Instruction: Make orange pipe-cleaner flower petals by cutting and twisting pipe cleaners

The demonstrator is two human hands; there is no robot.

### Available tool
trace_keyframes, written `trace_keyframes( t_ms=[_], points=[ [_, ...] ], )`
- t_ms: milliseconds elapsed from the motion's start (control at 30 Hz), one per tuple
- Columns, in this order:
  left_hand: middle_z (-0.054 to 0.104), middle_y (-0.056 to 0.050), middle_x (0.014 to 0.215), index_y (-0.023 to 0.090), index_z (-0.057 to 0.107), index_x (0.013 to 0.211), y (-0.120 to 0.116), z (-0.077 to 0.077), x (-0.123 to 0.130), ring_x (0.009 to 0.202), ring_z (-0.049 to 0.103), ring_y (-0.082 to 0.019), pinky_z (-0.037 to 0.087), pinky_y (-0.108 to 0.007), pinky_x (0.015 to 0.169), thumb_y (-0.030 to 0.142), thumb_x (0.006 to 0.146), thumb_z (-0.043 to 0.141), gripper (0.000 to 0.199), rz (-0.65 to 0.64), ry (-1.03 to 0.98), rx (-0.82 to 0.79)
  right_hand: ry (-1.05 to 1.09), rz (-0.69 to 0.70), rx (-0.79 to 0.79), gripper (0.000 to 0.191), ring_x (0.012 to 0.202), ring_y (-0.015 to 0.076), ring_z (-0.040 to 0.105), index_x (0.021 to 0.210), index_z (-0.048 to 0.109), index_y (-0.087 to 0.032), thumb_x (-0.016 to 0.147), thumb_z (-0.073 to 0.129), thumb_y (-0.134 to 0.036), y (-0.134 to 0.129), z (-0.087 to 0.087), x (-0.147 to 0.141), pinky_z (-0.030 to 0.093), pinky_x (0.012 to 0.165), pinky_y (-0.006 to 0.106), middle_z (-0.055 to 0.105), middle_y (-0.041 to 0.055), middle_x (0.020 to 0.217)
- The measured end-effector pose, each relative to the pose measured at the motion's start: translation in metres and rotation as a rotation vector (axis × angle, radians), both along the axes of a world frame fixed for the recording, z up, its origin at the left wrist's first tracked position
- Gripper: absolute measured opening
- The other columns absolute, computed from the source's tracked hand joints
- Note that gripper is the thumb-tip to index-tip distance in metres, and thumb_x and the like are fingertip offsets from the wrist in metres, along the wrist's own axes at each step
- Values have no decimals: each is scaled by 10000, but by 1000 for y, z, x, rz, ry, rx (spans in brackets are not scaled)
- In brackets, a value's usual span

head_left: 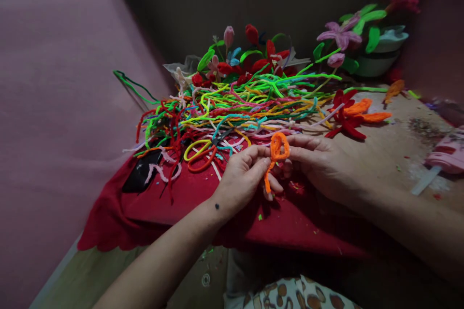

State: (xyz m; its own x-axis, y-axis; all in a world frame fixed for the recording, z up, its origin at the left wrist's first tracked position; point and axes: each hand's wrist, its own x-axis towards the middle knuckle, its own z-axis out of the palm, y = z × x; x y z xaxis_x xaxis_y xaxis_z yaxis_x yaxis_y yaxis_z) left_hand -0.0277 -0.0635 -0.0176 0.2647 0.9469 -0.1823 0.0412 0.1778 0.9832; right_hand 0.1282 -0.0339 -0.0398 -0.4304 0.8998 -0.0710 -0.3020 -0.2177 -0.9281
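Note:
An orange pipe cleaner point(280, 147), bent into a small double loop with a tail hanging down, is held over the front of the table. My left hand point(243, 174) pinches it low, where the tail leaves the loop. My right hand point(319, 164) has its fingers closed on the loop's right side; its fingertips are partly hidden. Just beyond my left hand lie scissors point(198, 157) with yellow and red handles, their blades among a heap of loose pipe cleaners point(246, 101) in many colours.
A black phone point(139, 174) lies at the left. Red and orange pipe-cleaner flowers point(348, 116) sit at the right, near a pink glue gun point(447, 154). More flowers point(339, 34) and a pale pot point(384, 53) stand behind. A red cloth point(152, 207) covers the table's front edge.

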Motion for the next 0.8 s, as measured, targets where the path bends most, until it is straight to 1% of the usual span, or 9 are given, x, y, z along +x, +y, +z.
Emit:
trace_keyframes(
  t_ms=[133, 233, 300, 400, 500, 567, 633, 800],
  points=[
    [617, -2, 524, 141, 494, 889, 1, -1, 0, 364, 543, -96, 433, -179, 384, 250, 828, 471, 126, 18, 50, -37, 26, 31, -47, 127, 551, 107, 541, 836, 670, -172, 713, 664, -204, 2, -1, 1, 429, 543, 243, 602, 3, 642],
    [586, 13, 532, 153, 501, 850, 2, -4, -2, 383, 542, -98, 424, -178, 379, 229, 819, 460, 92, -17, 135, -24, 20, 36, -108, 102, 525, 101, 539, 761, 675, -162, 664, 702, -181, 3, -1, 1, 432, 535, 237, 591, -8, 593],
    [558, 27, 561, 165, 507, 816, 3, -7, -4, 403, 537, -93, 417, -177, 382, 217, 810, 457, 72, -59, 239, 46, 13, 29, -156, 115, 513, 103, 543, 722, 672, -154, 623, 730, -172, 4, -2, 1, 442, 539, 245, 593, -7, 580],
    [514, 44, 591, 177, 504, 763, 5, -9, -9, 436, 505, -69, 398, -165, 422, 200, 808, 453, 72, -93, 440, 214, 32, 24, -210, 143, 519, 115, 562, 679, 662, -141, 576, 758, -163, 7, -3, 0, 457, 545, 259, 617, 8, 598],
    [490, 45, 610, 178, 497, 728, 6, -8, -13, 522, 474, -66, 379, -170, 515, 156, 800, 442, 93, -118, 646, 422, 64, 23, -234, 140, 548, 121, 575, 667, 649, -131, 586, 755, -176, 8, -3, -1, 459, 536, 254, 638, 28, 639],
    [475, 43, 615, 180, 484, 715, 6, -6, -14, 561, 444, -75, 357, -183, 553, 136, 792, 432, 104, -131, 755, 522, 86, 18, -256, 131, 546, 110, 566, 661, 638, -128, 606, 745, -179, 8, -3, -2, 457, 525, 240, 634, 26, 642],
    [469, 42, 621, 184, 470, 717, 6, -6, -14, 568, 426, -81, 338, -194, 561, 141, 799, 415, 108, -144, 809, 558, 107, 14, -269, 124, 524, 94, 551, 651, 628, -126, 613, 739, -166, 8, -2, -2, 452, 513, 224, 618, 13, 617],
    [455, 39, 632, 190, 423, 694, 5, -10, -16, 568, 401, -90, 308, -205, 549, 144, 807, 402, 123, -170, 839, 590, 110, 47, -290, 91, 478, 79, 526, 637, 618, -120, 646, 705, -146, 9, -2, -1, 436, 491, 207, 582, 2, 559]
  ],
)
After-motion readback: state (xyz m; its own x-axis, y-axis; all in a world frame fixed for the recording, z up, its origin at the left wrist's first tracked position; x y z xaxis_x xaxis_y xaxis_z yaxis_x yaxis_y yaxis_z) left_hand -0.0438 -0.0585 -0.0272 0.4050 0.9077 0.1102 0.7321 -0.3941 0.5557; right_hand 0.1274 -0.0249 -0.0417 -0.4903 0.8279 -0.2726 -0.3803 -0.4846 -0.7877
